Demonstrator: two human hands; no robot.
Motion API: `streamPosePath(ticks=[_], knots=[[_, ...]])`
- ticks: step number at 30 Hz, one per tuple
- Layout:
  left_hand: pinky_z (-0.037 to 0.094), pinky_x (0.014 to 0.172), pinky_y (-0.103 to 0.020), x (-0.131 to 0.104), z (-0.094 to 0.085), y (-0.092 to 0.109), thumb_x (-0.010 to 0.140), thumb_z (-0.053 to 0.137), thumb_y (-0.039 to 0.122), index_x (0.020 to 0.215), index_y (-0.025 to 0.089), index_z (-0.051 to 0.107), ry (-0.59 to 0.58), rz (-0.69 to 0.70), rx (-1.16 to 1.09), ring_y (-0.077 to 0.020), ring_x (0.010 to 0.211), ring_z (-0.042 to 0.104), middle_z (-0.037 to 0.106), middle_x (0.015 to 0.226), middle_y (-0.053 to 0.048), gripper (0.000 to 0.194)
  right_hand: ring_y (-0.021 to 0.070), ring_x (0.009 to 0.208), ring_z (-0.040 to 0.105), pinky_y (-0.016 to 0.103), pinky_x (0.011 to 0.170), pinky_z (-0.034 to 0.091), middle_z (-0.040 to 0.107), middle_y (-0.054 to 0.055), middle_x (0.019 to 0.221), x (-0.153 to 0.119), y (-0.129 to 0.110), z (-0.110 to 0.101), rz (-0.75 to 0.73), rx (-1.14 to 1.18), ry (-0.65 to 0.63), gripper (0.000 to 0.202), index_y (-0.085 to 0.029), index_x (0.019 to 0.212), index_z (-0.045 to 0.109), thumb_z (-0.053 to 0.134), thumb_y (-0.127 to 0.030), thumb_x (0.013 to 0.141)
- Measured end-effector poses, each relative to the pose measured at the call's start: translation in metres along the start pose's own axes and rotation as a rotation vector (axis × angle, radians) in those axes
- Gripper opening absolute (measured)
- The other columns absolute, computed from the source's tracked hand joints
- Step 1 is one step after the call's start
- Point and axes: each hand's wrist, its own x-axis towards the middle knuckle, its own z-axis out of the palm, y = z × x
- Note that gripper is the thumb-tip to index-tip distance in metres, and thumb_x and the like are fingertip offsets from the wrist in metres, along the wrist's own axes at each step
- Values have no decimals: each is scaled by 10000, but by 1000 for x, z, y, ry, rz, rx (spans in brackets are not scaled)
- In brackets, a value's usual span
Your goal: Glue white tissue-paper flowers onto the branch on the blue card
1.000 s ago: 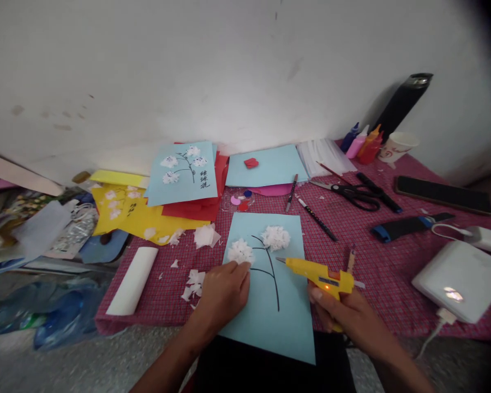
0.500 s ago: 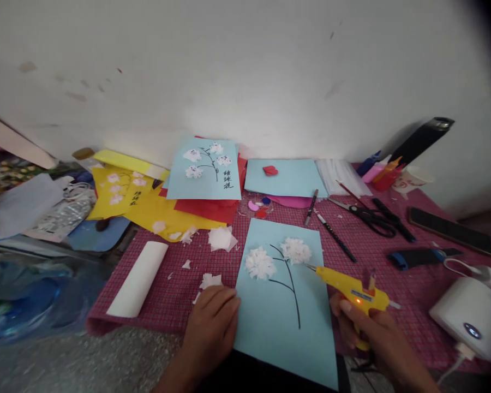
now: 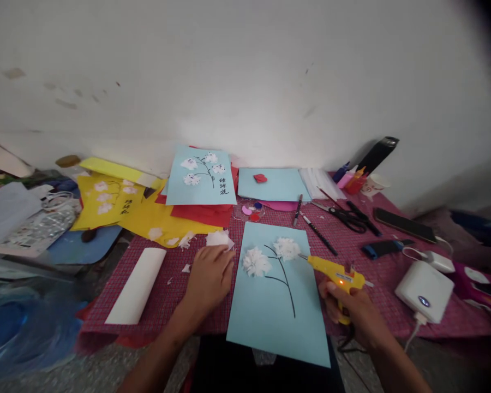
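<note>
Legible lettering is confined to two sheets. The light-blue card [image 3: 200,184] at the rear of the bench [image 3: 180,305] carries a handwritten black inscription [image 3: 223,186] at its lower right corner: three Chinese characters in a vertical column, read as 绣球花, the first being the least distinct. The yellow sheet [image 3: 90,197] at the left carries a similar black column [image 3: 126,207]; blurring prevents a certain reading of each character. The label on the yellow glue gun [image 3: 329,269], the red print on the paper cup [image 3: 373,185], the lit display on the white power unit [image 3: 424,289] and the markings on the purple package [image 3: 470,284] are illegible.
</note>
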Motion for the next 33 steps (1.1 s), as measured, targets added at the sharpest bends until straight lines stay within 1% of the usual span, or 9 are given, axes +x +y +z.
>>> streamPosePath(ticks=[3,5,7,9,12,15,19,26,33], knots=[[426,987,-386,56,11,-2,913,470,213,1168,209,649,-150,41,-106,-250,1095,592,677,1152,-99,312,102,396,415,241,428,290,498,-28,429,1,4,1,-37,28,27,354,-175,752,607,610,-505,882],[405,1009,-367,89,24,-4,830,553,184,1224,183,623,-259,-30,-135,-271,1148,564,648,1227,-122,400,102,393,415,241,424,286,496,-30,424,1,5,1,-63,48,36,346,-177,746,613,615,-497,877],[431,958,-359,112,38,-4,726,639,172,1200,158,637,-305,-64,-128,-302,1104,589,670,1165,-147,475,105,387,415,244,424,297,489,-35,416,1,6,3,-93,74,39,339,-183,739,614,617,-496,869],[451,907,-353,124,51,-5,647,698,189,1168,138,647,-323,-99,-118,-329,1089,595,666,1149,-167,526,108,378,420,246,421,317,484,-39,412,1,5,4,-121,95,50,347,-189,719,604,619,-508,854],[482,794,-326,128,64,-9,611,726,227,1122,131,658,-365,-150,-121,-299,941,647,692,1042,-143,525,115,378,444,246,420,333,494,-34,411,1,4,5,-154,96,68,358,-189,695,597,621,-513,846],[483,752,-304,126,68,-14,597,748,265,1088,126,662,-378,-195,-113,-270,898,649,691,1026,-127,517,118,373,449,244,417,332,489,-39,404,-1,4,5,-179,91,79,357,-190,688,591,616,-508,850],[475,716,-277,129,65,-15,604,749,261,1025,149,683,-390,-214,-105,-226,829,644,702,945,-81,440,117,365,440,242,408,328,487,-41,401,-3,2,7,-200,97,81,363,-197,677,571,611,-518,841],[461,740,-253,142,50,-6,593,732,181,1007,152,726,-411,-136,-103,-213,827,640,698,896,-67,415,113,366,446,241,406,338,491,-40,402,-5,3,7,-214,111,91,366,-193,673,573,626,-527,814],[464,799,-260,141,52,-5,586,727,152,939,154,737,-410,-160,-132,-210,824,644,687,819,-44,353,114,362,449,243,410,326,500,-34,396,-2,8,5,-212,93,93,376,-185,677,589,619,-528,829]])
